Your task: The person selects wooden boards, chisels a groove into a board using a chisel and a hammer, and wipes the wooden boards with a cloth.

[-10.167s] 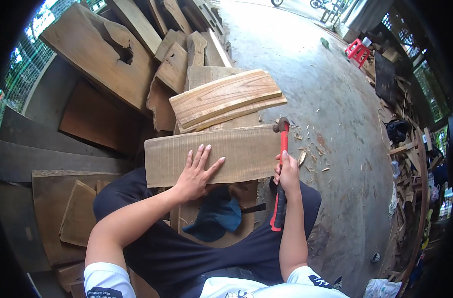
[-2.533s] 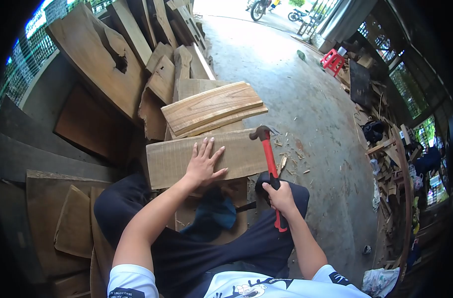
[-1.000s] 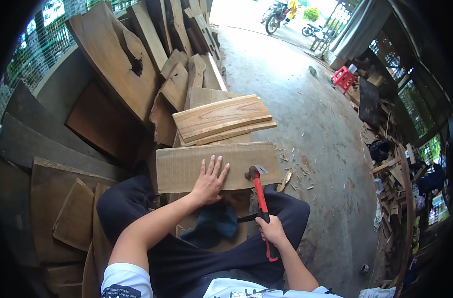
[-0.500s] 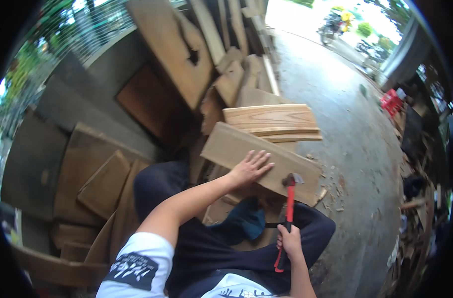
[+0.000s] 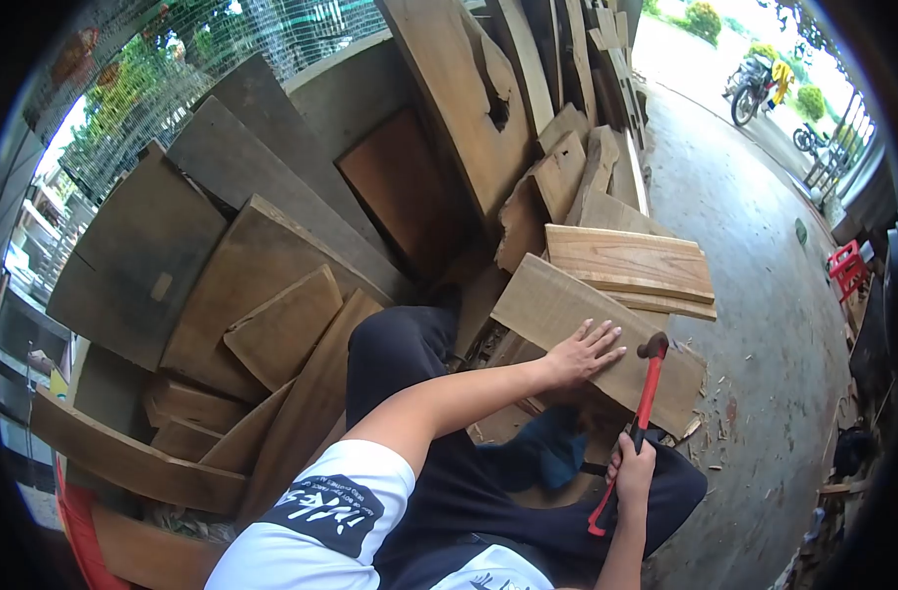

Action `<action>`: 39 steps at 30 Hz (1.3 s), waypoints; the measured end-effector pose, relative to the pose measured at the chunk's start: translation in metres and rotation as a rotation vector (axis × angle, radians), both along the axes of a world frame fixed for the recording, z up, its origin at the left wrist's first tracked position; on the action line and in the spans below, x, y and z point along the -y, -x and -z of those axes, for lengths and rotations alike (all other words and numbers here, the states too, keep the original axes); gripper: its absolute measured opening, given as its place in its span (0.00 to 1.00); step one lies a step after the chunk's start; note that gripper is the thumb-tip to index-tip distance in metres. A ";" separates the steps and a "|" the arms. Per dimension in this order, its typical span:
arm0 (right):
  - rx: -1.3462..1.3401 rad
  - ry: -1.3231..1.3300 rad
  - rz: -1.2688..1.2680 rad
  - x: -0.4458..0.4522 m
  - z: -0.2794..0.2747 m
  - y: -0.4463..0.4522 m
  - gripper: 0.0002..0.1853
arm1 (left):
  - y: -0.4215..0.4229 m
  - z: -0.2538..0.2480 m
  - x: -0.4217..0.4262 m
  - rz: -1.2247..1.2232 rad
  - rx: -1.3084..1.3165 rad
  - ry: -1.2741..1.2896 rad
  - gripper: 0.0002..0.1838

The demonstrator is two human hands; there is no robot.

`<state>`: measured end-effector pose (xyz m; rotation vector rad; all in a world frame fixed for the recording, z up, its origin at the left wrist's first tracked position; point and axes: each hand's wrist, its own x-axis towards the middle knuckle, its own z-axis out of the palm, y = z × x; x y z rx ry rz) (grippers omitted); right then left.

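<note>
My left hand [image 5: 581, 356] lies flat with its fingers spread on a rough board [image 5: 557, 305], which rests slanted above my lap. The fingers of my right hand [image 5: 633, 466] are wrapped round the grip of a red and black claw hammer [image 5: 648, 395]. The hammer's head is over the right part of the board; whether it touches the wood I cannot tell. Beyond the board lie paler planks [image 5: 631, 258], one on another. A blue cloth [image 5: 542, 447] is below the board, between my legs.
Large slabs [image 5: 459, 98] lean at the upper left, with more boards [image 5: 223, 295] standing at the left. Wood chips [image 5: 710, 433] are scattered on the concrete floor [image 5: 754, 256]. A red stool [image 5: 848, 270] and a motorbike [image 5: 754, 90] are at the right and upper right.
The view has swung left, so things appear farther right. The board has turned from level to slanting down to the right. My left hand stays on it and the hammer remains in my right hand.
</note>
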<state>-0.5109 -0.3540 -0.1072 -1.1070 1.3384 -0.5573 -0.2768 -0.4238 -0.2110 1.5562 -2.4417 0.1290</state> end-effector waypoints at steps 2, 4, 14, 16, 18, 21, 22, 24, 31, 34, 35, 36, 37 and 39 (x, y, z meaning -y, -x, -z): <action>0.033 -0.013 0.008 0.011 -0.003 -0.007 0.16 | 0.001 -0.002 0.002 0.008 -0.021 -0.010 0.40; 0.047 -0.036 -0.010 0.022 0.005 -0.011 0.15 | 0.000 -0.003 -0.001 0.007 -0.036 -0.027 0.39; 0.164 -0.164 0.039 0.016 0.047 -0.013 0.13 | 0.000 -0.012 -0.008 -0.054 0.095 -0.052 0.45; 0.139 -0.137 0.007 0.015 0.049 -0.016 0.12 | 0.008 -0.052 -0.027 -0.111 0.069 -0.277 0.49; 0.138 -0.184 -0.030 0.015 0.038 -0.021 0.15 | 0.017 -0.066 -0.046 -0.109 0.017 -0.341 0.45; 0.115 -0.066 -0.123 0.017 0.049 -0.022 0.20 | 0.041 -0.067 -0.091 -0.221 -0.849 -0.446 0.38; 0.102 -0.003 -0.166 0.020 0.057 -0.022 0.21 | 0.053 -0.060 -0.107 -0.319 -1.078 -0.635 0.38; -0.072 0.139 -0.215 0.023 0.055 -0.025 0.25 | 0.087 -0.073 -0.131 -0.424 -1.680 -0.922 0.34; -0.190 0.265 -0.402 0.067 0.029 -0.002 0.34 | 0.104 -0.070 -0.121 -0.472 -1.814 -1.084 0.20; -0.620 0.705 -0.309 0.118 0.008 0.010 0.23 | 0.091 -0.058 -0.118 -0.600 -1.637 -1.001 0.16; -0.670 0.723 -0.306 0.131 0.002 0.011 0.21 | 0.087 -0.063 -0.116 -0.589 -1.631 -1.009 0.16; -0.673 0.716 -0.295 0.143 0.016 0.013 0.21 | 0.085 -0.062 -0.117 -0.584 -1.623 -1.020 0.16; -0.658 0.884 -0.285 0.161 0.043 0.011 0.21 | 0.084 -0.061 -0.114 -0.552 -1.636 -1.011 0.16; -0.639 1.054 -0.269 0.175 0.079 0.005 0.23 | 0.081 -0.064 -0.109 -0.520 -1.645 -1.001 0.16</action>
